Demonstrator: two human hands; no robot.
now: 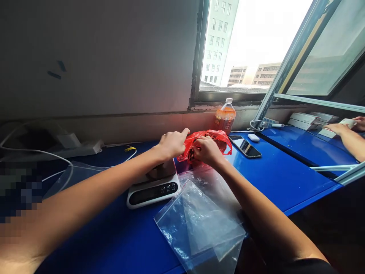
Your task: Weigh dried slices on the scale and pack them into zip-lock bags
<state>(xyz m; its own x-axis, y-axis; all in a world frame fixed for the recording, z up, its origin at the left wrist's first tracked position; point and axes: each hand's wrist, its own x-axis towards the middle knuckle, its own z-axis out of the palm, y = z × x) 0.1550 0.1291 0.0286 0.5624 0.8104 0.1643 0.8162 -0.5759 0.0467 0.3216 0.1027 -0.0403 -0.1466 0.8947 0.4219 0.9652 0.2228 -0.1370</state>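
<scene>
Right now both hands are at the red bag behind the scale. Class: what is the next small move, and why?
Probably spread the mouth wider. The left hand pinches the rim of the red plastic bag while the right hand sits in its opening, and the contents stay hidden. The scale and clear zip bags lie close in front.
</scene>
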